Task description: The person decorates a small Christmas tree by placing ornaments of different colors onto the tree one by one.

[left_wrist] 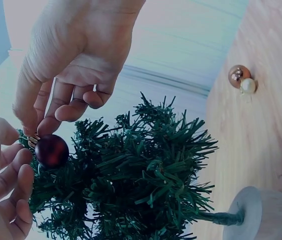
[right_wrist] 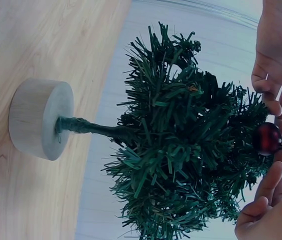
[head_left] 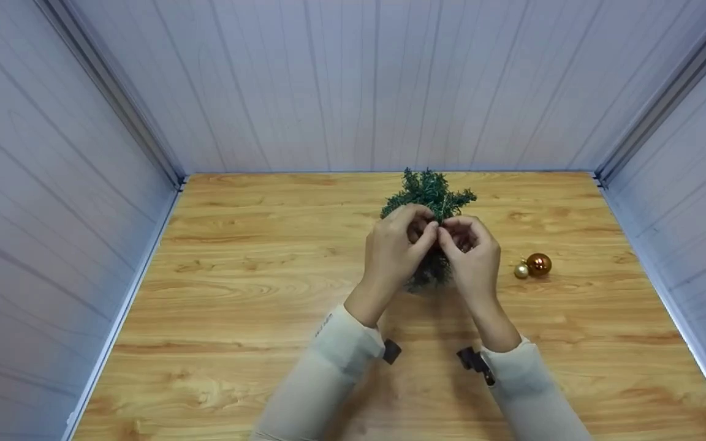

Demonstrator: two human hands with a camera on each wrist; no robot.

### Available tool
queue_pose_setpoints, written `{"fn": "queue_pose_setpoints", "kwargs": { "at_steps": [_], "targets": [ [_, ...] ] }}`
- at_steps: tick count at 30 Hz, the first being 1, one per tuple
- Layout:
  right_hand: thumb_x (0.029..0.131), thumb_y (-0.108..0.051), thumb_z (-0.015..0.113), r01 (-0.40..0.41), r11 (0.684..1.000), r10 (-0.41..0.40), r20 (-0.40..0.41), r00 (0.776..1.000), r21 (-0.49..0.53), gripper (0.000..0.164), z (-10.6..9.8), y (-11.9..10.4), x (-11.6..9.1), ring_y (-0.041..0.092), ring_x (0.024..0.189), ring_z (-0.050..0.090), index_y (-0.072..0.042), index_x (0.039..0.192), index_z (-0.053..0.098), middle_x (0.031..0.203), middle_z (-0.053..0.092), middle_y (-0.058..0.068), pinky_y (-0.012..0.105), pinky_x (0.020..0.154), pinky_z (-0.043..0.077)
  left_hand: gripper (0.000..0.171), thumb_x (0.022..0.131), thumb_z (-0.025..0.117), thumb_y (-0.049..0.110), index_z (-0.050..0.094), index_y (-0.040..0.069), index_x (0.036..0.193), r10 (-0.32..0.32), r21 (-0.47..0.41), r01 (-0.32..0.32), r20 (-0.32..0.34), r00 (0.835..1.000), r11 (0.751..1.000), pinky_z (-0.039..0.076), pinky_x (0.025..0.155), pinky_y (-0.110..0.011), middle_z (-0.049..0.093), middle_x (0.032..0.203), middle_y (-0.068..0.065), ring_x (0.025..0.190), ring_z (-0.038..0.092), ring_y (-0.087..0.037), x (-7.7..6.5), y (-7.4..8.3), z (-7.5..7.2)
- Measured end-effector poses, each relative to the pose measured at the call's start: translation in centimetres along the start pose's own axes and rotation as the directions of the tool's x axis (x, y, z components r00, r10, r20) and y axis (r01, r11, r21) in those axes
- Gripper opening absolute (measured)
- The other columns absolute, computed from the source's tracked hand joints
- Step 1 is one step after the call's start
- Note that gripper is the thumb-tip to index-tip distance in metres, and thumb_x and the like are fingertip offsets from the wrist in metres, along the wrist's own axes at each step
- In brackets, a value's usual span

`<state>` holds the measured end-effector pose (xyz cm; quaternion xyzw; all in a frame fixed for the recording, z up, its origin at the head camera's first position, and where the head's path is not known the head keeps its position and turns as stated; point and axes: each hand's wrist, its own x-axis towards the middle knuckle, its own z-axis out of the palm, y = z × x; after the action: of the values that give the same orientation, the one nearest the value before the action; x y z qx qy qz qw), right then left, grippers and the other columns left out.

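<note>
A small artificial Christmas tree stands upright on a round pale wooden base. Near its top hangs a dark red Christmas bauble with a gold cap, close against the green branches. My left hand and right hand meet over the treetop, thumbs and forefingers pinching at the bauble's cap and hanging loop. The other fingers of both hands are loosely bent beside the bauble. Exactly how the loop lies between the fingertips is hidden.
To the right of the tree, a shiny copper bauble and a smaller pale gold bauble lie together on the wood-grain table. Pale panel walls enclose the table at the back and both sides.
</note>
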<state>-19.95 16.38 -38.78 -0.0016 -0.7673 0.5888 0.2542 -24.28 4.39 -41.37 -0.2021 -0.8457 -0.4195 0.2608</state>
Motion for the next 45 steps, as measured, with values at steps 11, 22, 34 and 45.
{"fn": "queue_pose_setpoints", "kwargs": {
  "at_steps": [11, 22, 34, 45],
  "targets": [
    [0.087, -0.004, 0.073, 0.017, 1.000, -0.017, 0.007, 1.000, -0.015, 0.011, 0.1, 3.6, 0.4, 0.007, 0.064, 0.053, 0.004, 0.094, 0.069, 0.083, 0.066, 0.006, 0.017, 0.058, 0.043, 0.011, 0.092, 0.069, 0.025, 0.070, 0.019, 0.101, -0.007, 0.045, 0.008, -0.015, 1.000, 0.999, 0.045, 0.060, -0.021, 0.069, 0.085, 0.008, 0.070, 0.058, -0.005, -0.5, -0.2, 0.2],
    [0.088, -0.010, 0.074, 0.006, 1.000, -0.006, 0.020, 1.000, 0.001, 0.009, 0.1, 4.6, 0.3, 0.008, 0.066, 0.057, -0.001, 0.090, 0.072, 0.085, 0.070, 0.006, 0.018, 0.060, 0.045, 0.010, 0.092, 0.069, 0.025, 0.069, 0.018, 0.100, -0.004, 0.067, 0.006, -0.026, 1.000, 0.998, 0.046, 0.058, -0.023, 0.069, 0.083, 0.007, 0.069, 0.058, -0.008, -0.8, -0.2, 0.3],
    [0.085, -0.005, 0.076, 0.016, 0.998, -0.016, 0.000, 1.000, -0.064, 0.009, -1.8, 5.8, 0.6, 0.008, 0.066, 0.055, -0.001, 0.092, 0.073, 0.082, 0.069, 0.002, 0.017, 0.060, 0.043, 0.007, 0.091, 0.069, 0.021, 0.068, 0.016, 0.096, -0.008, 0.009, 0.009, -0.096, 0.995, 1.000, 0.046, 0.060, -0.020, 0.064, 0.086, 0.005, 0.071, 0.058, -0.006, -1.2, -1.5, -0.2],
    [0.086, -0.008, 0.075, 0.034, 0.963, -0.048, -0.048, 0.998, -0.267, 0.012, -7.4, 9.2, 2.8, 0.005, 0.064, 0.054, -0.002, 0.096, 0.073, 0.083, 0.068, -0.002, 0.015, 0.053, 0.039, 0.012, 0.092, 0.069, 0.024, 0.067, 0.016, 0.100, -0.067, 0.015, 0.069, -0.098, 0.993, 0.998, 0.047, 0.061, -0.024, 0.060, 0.095, 0.003, 0.079, 0.061, -0.014, -3.3, -3.8, -0.1]
  ]
}}
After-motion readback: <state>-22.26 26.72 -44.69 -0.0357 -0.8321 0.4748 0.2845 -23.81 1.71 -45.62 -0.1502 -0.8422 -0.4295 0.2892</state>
